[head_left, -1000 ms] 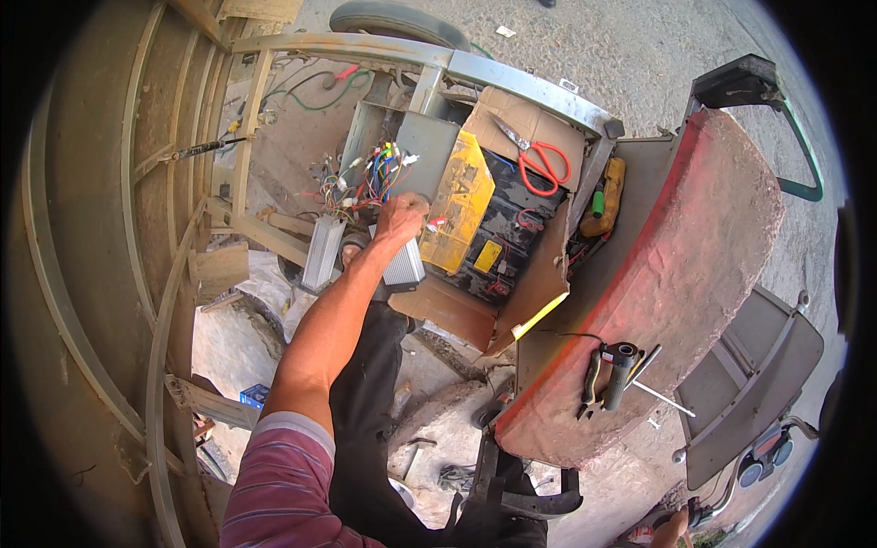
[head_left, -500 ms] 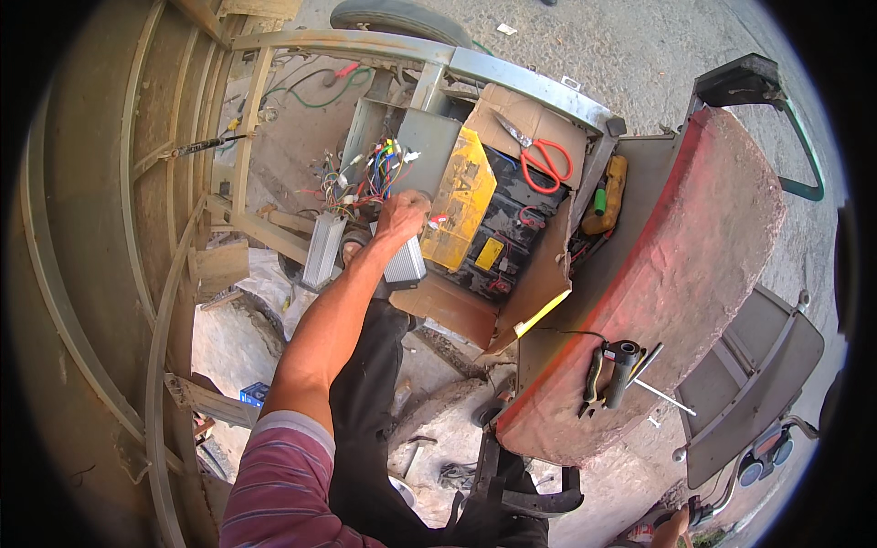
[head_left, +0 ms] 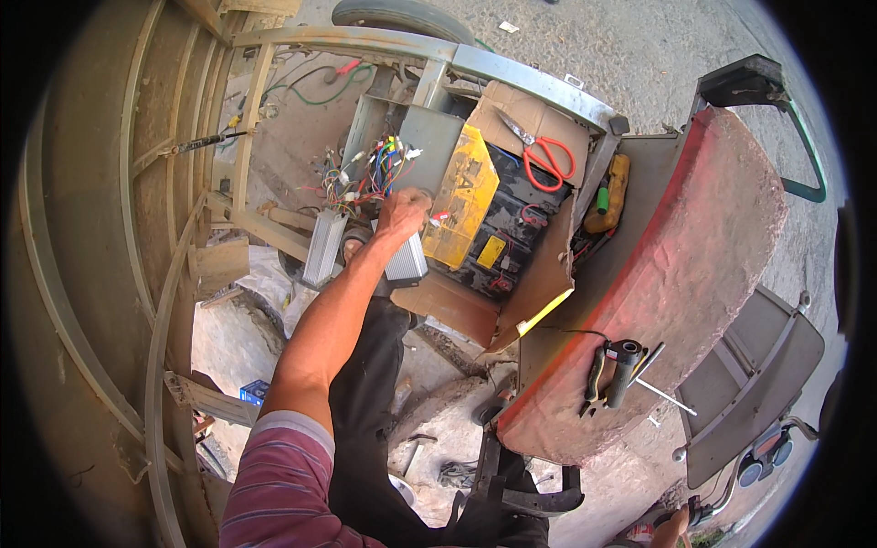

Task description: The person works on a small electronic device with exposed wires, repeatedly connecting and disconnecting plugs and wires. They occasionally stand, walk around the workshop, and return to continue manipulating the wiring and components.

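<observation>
My left hand (head_left: 405, 212) is closed, its curled fingers at the wired end of a finned silver motor controller (head_left: 405, 263); what it grips is hidden under the fingers. A second finned controller (head_left: 324, 249) stands just left of it. Bunched coloured wires with white plugs (head_left: 376, 171) spread beyond the hand, and a small red-and-white connector (head_left: 439, 219) lies close to its right. To the right, a yellow panel (head_left: 459, 199) leans beside dark batteries (head_left: 512, 219). At the lower right edge shows a bit of skin (head_left: 672, 528), perhaps my right hand; its fingers cannot be made out.
Red-handled scissors (head_left: 546, 163) lie on cardboard over the batteries. Pliers (head_left: 595, 376) and a black handlebar grip (head_left: 623, 373) rest on a worn red seat (head_left: 653, 301). A metal frame (head_left: 343, 39) borders the far side, and a large panel stands at left.
</observation>
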`<move>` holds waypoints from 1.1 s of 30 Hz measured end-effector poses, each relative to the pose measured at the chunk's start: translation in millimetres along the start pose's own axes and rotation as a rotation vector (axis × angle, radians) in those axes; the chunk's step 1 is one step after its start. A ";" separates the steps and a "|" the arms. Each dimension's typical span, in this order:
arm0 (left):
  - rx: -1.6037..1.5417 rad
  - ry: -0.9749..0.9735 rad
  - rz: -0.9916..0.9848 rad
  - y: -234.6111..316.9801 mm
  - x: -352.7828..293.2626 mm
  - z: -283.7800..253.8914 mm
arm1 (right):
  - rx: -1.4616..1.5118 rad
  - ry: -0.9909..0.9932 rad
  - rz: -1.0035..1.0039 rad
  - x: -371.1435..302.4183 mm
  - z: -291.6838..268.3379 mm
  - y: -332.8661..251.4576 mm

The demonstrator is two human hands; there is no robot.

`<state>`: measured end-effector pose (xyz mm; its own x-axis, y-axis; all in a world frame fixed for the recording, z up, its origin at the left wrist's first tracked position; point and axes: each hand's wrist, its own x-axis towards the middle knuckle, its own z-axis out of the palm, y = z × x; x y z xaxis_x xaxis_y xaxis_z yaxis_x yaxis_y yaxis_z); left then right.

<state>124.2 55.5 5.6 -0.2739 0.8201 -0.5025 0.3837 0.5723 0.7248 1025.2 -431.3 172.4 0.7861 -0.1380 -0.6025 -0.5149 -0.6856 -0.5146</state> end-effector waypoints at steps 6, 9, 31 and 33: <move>-0.010 0.012 -0.007 1.1 -1.5 -2.2 | -0.027 -0.010 0.012 5.9 -2.8 -0.8; -0.043 0.008 -0.006 0.4 -3.5 -2.9 | -0.047 -0.020 0.019 11.2 -5.9 0.7; -0.308 0.166 0.142 -13.9 -9.9 -12.9 | 0.672 0.182 0.057 -11.9 -5.4 -12.3; -0.299 0.173 0.166 -13.4 -8.6 -15.9 | 0.254 0.210 -0.077 -24.3 6.5 -7.1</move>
<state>107.4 40.7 7.7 -0.3838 0.8740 -0.2980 0.1682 0.3835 0.9081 1007.5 -418.4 186.7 0.8656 -0.2550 -0.4310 -0.4994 -0.5030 -0.7054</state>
